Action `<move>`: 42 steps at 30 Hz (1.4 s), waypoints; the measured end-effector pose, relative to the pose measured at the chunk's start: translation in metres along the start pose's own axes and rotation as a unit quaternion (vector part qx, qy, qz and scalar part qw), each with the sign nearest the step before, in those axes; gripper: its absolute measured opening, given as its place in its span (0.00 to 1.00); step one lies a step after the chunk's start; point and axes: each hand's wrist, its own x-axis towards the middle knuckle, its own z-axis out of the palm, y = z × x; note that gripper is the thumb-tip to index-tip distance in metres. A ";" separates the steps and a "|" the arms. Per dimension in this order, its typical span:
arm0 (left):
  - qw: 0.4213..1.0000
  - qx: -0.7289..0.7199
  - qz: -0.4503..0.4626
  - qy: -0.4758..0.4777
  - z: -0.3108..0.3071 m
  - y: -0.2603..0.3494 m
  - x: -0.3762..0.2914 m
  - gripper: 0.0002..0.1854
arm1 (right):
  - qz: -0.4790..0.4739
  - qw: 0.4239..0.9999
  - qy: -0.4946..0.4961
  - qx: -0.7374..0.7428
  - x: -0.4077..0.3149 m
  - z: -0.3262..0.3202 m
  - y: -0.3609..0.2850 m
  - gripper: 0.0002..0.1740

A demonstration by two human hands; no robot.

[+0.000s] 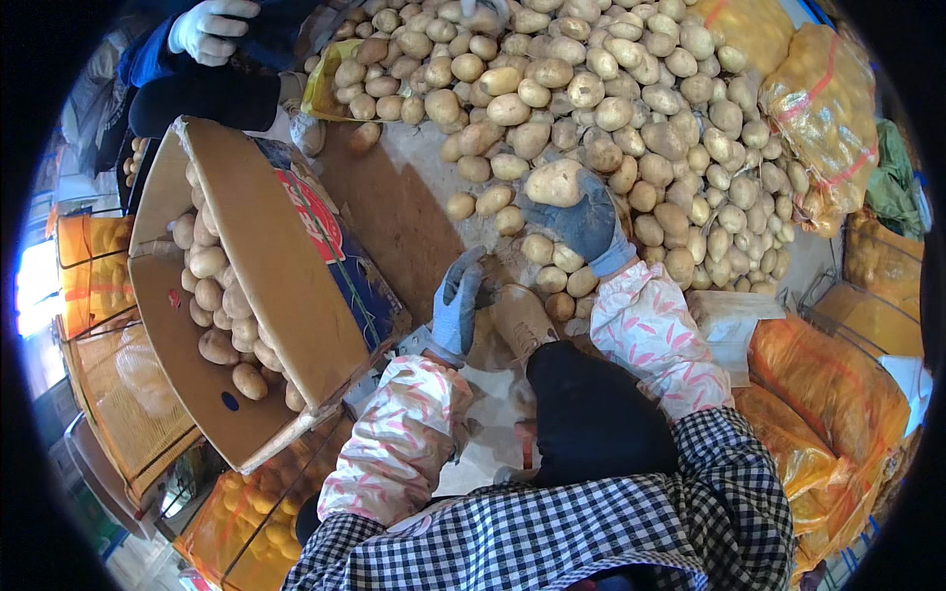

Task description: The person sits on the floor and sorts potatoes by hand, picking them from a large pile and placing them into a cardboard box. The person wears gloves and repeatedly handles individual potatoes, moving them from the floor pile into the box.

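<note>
My right hand (580, 220), in a blue-grey work glove, holds a large pale potato (554, 183) above the near edge of a big heap of potatoes (650, 140). My left hand (457, 303), gloved the same way, is held with its fingers apart and nothing between them, just left of my shoe (521, 318). To its left stands a tilted cardboard box (273, 273) with many potatoes (222, 295) inside. A few loose potatoes (550, 279) lie on the floor beneath my right hand.
At the upper left is another person, whose white-gloved hand (214, 31) is near a yellow mesh bag (318, 92) by the heap. Orange mesh sacks (820, 384) stand at the right; more filled sacks (244, 510) stand at the lower left. A brown sheet (392, 199) lies on the floor.
</note>
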 end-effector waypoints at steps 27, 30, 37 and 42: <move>0.993 0.059 -0.098 0.001 -0.043 -0.061 -0.038 0.18 | -0.253 0.239 -0.003 -0.938 0.138 0.019 0.055 0.26; 0.996 0.051 -0.072 -0.002 -0.048 -0.056 -0.038 0.19 | -0.168 0.178 -0.019 -0.969 0.162 0.023 0.054 0.27; 0.996 0.053 -0.066 0.009 -0.073 -0.036 -0.027 0.20 | -0.145 0.312 0.009 -0.939 0.164 0.043 0.027 0.26; 0.998 -0.025 -0.044 0.041 -0.065 -0.025 -0.015 0.21 | -0.103 0.925 0.095 -0.353 0.112 0.043 0.007 0.24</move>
